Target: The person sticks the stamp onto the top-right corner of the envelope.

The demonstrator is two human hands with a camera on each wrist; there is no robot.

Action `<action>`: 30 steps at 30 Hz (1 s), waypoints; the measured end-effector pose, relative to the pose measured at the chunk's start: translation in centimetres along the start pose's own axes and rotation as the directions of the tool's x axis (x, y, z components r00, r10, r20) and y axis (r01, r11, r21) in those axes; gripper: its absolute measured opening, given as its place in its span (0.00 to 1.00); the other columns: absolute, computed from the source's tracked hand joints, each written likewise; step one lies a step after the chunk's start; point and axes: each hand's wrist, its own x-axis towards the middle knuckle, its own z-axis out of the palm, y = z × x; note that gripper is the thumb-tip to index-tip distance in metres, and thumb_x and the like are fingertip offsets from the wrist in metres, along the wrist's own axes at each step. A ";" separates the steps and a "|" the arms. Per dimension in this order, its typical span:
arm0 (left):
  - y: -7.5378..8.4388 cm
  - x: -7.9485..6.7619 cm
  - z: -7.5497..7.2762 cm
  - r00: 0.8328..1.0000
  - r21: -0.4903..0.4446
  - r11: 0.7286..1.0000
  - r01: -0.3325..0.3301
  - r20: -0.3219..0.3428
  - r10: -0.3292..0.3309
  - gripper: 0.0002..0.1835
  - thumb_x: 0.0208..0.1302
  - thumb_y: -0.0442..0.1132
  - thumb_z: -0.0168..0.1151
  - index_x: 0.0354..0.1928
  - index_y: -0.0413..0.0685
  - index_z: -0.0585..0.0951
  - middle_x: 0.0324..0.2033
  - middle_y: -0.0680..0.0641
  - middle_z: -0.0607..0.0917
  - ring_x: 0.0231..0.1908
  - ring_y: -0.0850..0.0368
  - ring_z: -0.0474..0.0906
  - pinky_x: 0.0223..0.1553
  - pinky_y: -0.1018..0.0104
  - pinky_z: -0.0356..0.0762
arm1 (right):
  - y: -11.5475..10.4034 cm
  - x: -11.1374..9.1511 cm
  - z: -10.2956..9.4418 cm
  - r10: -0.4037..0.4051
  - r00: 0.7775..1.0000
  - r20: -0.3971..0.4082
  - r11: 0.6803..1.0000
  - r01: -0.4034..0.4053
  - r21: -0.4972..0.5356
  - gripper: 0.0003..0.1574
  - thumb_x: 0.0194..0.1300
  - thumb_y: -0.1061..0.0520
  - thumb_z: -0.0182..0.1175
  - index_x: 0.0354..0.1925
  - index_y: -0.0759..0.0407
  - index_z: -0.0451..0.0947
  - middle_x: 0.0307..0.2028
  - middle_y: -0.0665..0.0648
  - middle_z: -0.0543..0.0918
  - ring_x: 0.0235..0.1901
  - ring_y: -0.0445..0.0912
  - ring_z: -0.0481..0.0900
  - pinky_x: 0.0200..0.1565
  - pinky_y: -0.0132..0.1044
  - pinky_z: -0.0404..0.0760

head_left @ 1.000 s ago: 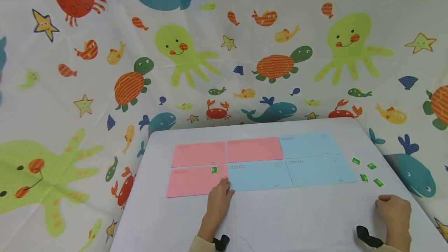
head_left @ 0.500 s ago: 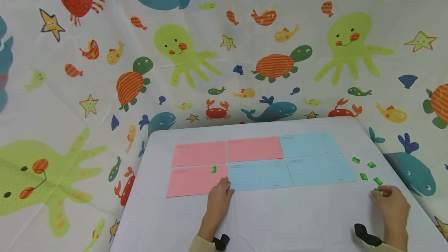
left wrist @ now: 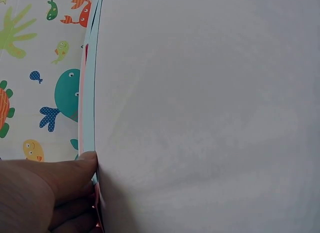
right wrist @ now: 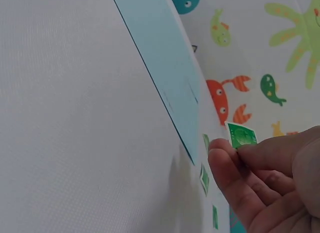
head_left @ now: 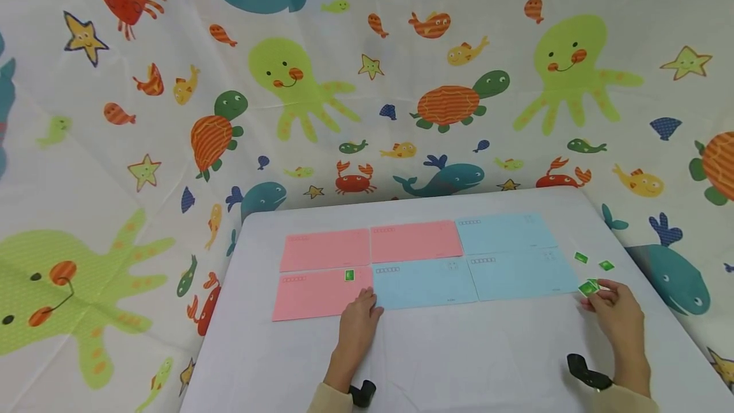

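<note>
Closest in: two beige sleeves, the left one (head_left: 331, 400) and the right one (head_left: 625, 399), and two black gadgets, one by the left wrist (head_left: 363, 394) and one by the right (head_left: 585, 371).

The left hand (head_left: 357, 325) lies low with its fingers together and pretty straight, pointing to about 1 o'clock. It isn't gripping anything, just resting on the corner of the near pink envelope (head_left: 312, 301), right by the seam with the near blue one.

The right hand (head_left: 623, 320) points toward 11 o'clock, thumb and forefinger pinching one green stamp (head_left: 587, 288) off the table at its 10 to 11, other fingers loosely curled.

Past it, between 11 and 12 from that hand, I count at least three loose stamps (head_left: 606, 266) on the white table (head_left: 482, 362); can't tell if the hand hides more. One more is the placed stamp (head_left: 349, 275), on the near pink envelope at the left hand's 12.

Six envelopes total: three pink, three blue. Near row is pink, blue, blue; far row (head_left: 415, 241) is pink, pink, blue.

Way back, a sea-animal cloth (head_left: 321, 164) hangs behind everything.
</note>
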 end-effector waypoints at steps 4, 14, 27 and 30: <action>-0.2 0.0 0.0 1.000 0.000 1.000 -0.007 -0.001 0.007 0.18 0.61 0.34 0.70 0.51 0.33 0.85 0.58 0.38 0.84 0.61 0.42 0.80 0.59 0.49 0.80 | -0.4 -0.2 0.2 0.000 1.000 0.014 1.000 0.000 0.020 0.32 0.77 0.57 0.48 0.71 0.72 0.57 0.53 0.74 0.77 0.23 0.28 0.78 0.26 0.22 0.80; -0.5 -0.1 -0.3 1.000 -0.007 1.000 0.012 0.010 -0.012 0.19 0.61 0.35 0.70 0.53 0.34 0.84 0.58 0.39 0.83 0.62 0.43 0.80 0.59 0.50 0.79 | -0.9 -1.3 0.3 -0.024 0.999 0.028 0.999 0.023 0.025 0.30 0.78 0.50 0.46 0.67 0.70 0.64 0.44 0.66 0.85 0.25 0.31 0.83 0.27 0.14 0.74; -0.5 -0.1 -0.5 1.000 0.001 1.000 0.001 -0.002 -0.001 0.18 0.61 0.35 0.70 0.52 0.34 0.85 0.57 0.38 0.84 0.61 0.44 0.80 0.59 0.51 0.79 | -1.2 -1.9 0.5 -0.095 0.992 0.088 0.991 0.087 0.097 0.32 0.78 0.48 0.47 0.66 0.72 0.64 0.30 0.40 0.85 0.28 0.35 0.87 0.32 0.17 0.80; -0.6 -0.3 -0.5 1.000 0.005 1.000 -0.007 -0.010 0.007 0.18 0.61 0.35 0.70 0.52 0.34 0.85 0.57 0.38 0.84 0.61 0.43 0.80 0.58 0.51 0.80 | -1.4 -2.3 0.6 -0.103 0.990 0.098 0.991 0.094 0.093 0.32 0.78 0.49 0.47 0.67 0.72 0.63 0.37 0.50 0.86 0.29 0.36 0.87 0.34 0.20 0.82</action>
